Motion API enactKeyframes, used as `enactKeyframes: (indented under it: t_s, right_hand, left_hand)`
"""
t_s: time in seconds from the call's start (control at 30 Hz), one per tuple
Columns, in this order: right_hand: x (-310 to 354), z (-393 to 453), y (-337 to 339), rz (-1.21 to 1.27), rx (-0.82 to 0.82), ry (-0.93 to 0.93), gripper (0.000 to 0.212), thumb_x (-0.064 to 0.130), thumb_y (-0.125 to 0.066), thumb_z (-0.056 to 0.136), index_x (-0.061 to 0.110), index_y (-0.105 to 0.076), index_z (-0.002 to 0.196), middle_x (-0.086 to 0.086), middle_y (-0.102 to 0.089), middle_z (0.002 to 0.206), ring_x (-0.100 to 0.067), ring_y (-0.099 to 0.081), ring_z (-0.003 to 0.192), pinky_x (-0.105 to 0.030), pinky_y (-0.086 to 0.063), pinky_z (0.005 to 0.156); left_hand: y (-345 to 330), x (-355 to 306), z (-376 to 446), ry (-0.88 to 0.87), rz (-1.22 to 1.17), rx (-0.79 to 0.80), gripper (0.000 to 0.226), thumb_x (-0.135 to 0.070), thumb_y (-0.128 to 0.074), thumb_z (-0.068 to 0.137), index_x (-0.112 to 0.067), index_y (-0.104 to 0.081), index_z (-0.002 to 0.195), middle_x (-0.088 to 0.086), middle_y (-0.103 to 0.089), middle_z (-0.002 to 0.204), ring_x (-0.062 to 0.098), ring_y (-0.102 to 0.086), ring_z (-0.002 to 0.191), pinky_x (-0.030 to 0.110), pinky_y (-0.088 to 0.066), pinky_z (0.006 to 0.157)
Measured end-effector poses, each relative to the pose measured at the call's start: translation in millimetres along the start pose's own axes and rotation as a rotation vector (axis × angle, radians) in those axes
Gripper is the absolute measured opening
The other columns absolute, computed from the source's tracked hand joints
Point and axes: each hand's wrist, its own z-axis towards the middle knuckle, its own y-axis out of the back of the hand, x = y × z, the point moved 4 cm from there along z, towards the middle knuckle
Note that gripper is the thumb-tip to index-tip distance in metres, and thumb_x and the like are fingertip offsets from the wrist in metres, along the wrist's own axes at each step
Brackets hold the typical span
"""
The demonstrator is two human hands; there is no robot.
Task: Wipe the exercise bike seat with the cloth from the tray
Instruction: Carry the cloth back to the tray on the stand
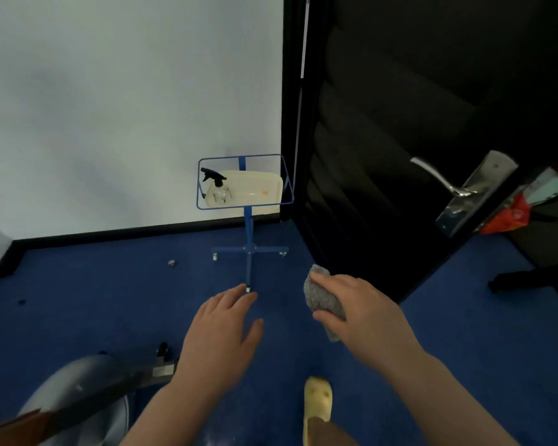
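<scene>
Nearest the camera, at the bottom centre of the frame, a yellow slipper (317, 403) is noted on the blue floor (78, 300). Part of a grey and dark machine (78, 391), judged to be the bike, is seen at the lower left; no seat can be made out in view.

At centre right the right hand (364, 312) is closed around the cloth (322, 296), which is pinched between the thumb below and the fingers (327, 280) above. A bunched grey lump projects to the left of the hand and a short tail hangs beneath the palm. The left hand (221, 336) is held flat at lower centre, fingers spread, with nothing in it.

The tray (264, 181) is seen at upper centre, resting in a blue wire stand (248, 233) against the white wall. A spray bottle (218, 188) stands at its left end; the rest appears bare apart from a small orange mark. The cloth is therefore judged to be already collected.

The cloth is judged light, soft and limp, not fragile, with a coarse surface unlikely to slip. Whether it is damp cannot be told. For wiping, it is best held bunched under the palm with the loose tail gathered in, so that a broad pad is pressed flat to the seat.

A dark door (416, 140) with a metal handle (442, 178) stands open at the right.
</scene>
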Motion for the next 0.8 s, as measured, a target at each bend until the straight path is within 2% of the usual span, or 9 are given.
enactKeyframes:
  t_s: [0.27, 0.5, 0.8]
  right_hand:
    - [-41.4, 103.5, 21.6, -0.001, 0.048, 0.083, 0.057, 0.045, -0.053, 0.091, 0.043, -0.029, 0.143, 0.020, -0.049, 0.126, -0.004, -0.044, 0.113, -0.023, -0.043, 0.086]
    - [-63.4, 189.8, 43.4, -0.010, 0.057, 0.154, 0.056, 0.041, -0.055, 0.092, 0.040, -0.032, 0.143, 0.016, -0.052, 0.126, -0.009, -0.046, 0.112, -0.032, -0.048, 0.087]
    - [-63.4, 307.2, 38.4, 0.003, 0.059, 0.149, 0.057, 0.041, -0.056, 0.091, 0.039, -0.034, 0.143, 0.015, -0.051, 0.127, -0.011, -0.047, 0.113, -0.032, -0.047, 0.088]
  left_hand:
    - [3.7, -12.3, 106.3, 0.064, 0.019, -0.049, 0.049, -0.044, -0.038, 0.093, -0.032, -0.033, 0.140, -0.013, -0.025, 0.152, 0.009, -0.023, 0.138, 0.025, -0.015, 0.112]
    - [11.6, -19.3, 186.2, 0.102, 0.003, -0.108, 0.048, -0.041, -0.042, 0.092, -0.028, -0.038, 0.138, -0.010, -0.032, 0.150, 0.012, -0.029, 0.136, 0.027, -0.020, 0.111]
    - [22.8, 31.4, 282.5, 0.152, -0.010, -0.081, 0.046, -0.041, -0.043, 0.091, -0.028, -0.041, 0.136, -0.008, -0.034, 0.149, 0.014, -0.031, 0.135, 0.030, -0.023, 0.110]
